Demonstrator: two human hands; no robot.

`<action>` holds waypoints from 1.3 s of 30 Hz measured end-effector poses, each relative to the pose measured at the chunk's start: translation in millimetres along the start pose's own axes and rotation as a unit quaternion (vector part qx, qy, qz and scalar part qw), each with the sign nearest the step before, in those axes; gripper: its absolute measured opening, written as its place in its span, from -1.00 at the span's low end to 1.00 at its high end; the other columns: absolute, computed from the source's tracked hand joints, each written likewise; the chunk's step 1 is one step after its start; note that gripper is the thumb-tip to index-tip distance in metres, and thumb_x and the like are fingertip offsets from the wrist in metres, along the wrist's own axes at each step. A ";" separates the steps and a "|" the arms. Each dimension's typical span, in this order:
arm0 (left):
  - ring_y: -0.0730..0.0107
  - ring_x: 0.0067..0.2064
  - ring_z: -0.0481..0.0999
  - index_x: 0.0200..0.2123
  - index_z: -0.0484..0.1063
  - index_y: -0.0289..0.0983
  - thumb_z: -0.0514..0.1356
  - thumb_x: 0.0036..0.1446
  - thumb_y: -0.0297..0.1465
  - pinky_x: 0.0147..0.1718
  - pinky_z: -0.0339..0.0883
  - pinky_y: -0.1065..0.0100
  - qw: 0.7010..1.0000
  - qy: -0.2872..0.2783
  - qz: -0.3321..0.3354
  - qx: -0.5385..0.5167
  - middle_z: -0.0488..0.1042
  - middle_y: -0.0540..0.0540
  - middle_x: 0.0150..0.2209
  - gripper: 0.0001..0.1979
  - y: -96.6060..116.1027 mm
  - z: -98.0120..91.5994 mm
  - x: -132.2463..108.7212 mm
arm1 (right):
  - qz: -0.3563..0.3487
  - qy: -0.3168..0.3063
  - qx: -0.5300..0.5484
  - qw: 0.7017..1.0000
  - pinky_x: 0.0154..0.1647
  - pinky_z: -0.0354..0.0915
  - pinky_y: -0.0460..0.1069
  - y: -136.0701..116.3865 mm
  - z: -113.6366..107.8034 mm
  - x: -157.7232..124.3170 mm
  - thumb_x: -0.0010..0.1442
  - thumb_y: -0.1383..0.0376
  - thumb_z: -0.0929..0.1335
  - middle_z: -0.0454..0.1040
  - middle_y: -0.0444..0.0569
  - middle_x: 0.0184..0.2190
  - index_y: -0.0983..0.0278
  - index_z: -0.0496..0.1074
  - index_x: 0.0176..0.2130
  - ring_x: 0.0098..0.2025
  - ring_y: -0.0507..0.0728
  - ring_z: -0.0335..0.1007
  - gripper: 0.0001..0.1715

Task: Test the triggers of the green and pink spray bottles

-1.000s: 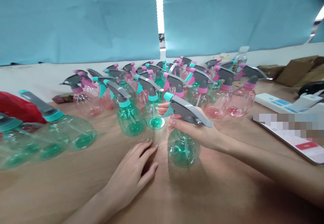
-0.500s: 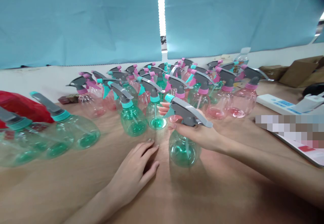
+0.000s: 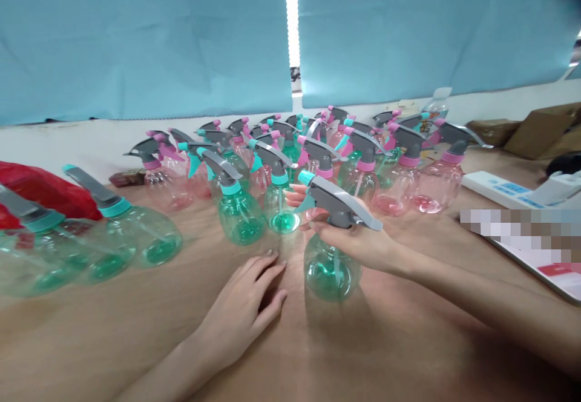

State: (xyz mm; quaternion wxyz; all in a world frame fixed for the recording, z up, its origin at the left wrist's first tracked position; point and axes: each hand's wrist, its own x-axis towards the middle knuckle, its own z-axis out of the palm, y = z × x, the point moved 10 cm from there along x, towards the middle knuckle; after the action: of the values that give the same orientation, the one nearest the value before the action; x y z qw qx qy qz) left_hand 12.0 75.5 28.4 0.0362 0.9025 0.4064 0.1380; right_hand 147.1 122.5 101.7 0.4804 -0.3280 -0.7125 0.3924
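My right hand is wrapped round the neck of a green spray bottle, just under its grey and turquoise trigger head. The bottle stands upright on the brown table, and part of its neck is hidden by my fingers. To the left, my left hand lies palm down on the table, fingers spread and holding nothing. Just beyond my hands stand another green spray bottle and a paler green one. Pink spray bottles crowd behind and to the right.
At the left, more green spray bottles stand before a red plastic bag. Cardboard boxes, a white device and a partly blurred flat item are at the right. A clear bottle stands near the wall.
The whole view has shifted slightly, with the background moving a little to the right. Both hands and the held spray bottle keep nearly the same pose.
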 end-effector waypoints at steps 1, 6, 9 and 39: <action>0.06 0.15 0.32 0.09 0.32 -0.28 0.03 0.32 -0.31 0.06 0.27 0.02 1.000 -0.001 0.000 0.001 0.36 -0.23 0.12 -0.67 0.4 0.0 0.5 | 0.006 -0.002 0.003 1.000 -0.27 0.39 0.05 0.8 0.8 0.1 0.06 0.43 0.28 0.53 -0.08 -0.21 0.16 0.37 0.07 -0.48 0.01 0.35 -0.44; 0.05 0.14 0.33 0.10 0.31 -0.25 0.04 0.31 -0.33 0.05 0.29 0.02 1.000 0.005 -0.001 -0.001 0.37 -0.22 0.11 -0.67 0.4 -0.3 1.5 | 0.025 0.007 0.024 0.999 -0.27 0.38 0.03 0.6 1.3 0.6 0.02 0.42 0.29 0.48 -0.04 -0.13 0.20 0.35 0.06 -0.44 0.00 0.35 -0.43; 0.04 0.14 0.34 0.10 0.32 -0.24 0.05 0.30 -0.33 0.05 0.30 0.02 1.000 0.009 -0.001 -0.003 0.38 -0.21 0.10 -0.67 -0.2 -0.6 0.6 | 0.026 0.005 0.021 0.999 -0.25 0.37 0.04 -0.7 1.7 0.4 0.03 0.40 0.29 0.47 -0.04 -0.13 0.21 0.35 0.05 -0.42 0.01 0.34 -0.46; 0.09 0.17 0.31 0.11 0.30 -0.23 0.05 0.31 -0.34 0.10 0.25 0.04 1.000 -0.001 0.001 -0.006 0.35 -0.18 0.14 -0.67 -3.5 -1.1 -5.0 | 0.043 0.002 0.055 0.998 -0.40 0.30 -0.01 1.7 4.6 -0.6 -0.04 0.47 0.27 0.34 -0.19 -0.44 0.16 0.42 -0.10 -0.60 -0.06 0.02 -0.51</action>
State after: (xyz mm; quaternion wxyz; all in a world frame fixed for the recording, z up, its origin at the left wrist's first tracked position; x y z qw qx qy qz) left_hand 6.0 74.1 27.8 0.0418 0.9029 0.4045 0.1393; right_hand 143.1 121.7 98.8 0.4823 -0.3321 -0.6737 0.4508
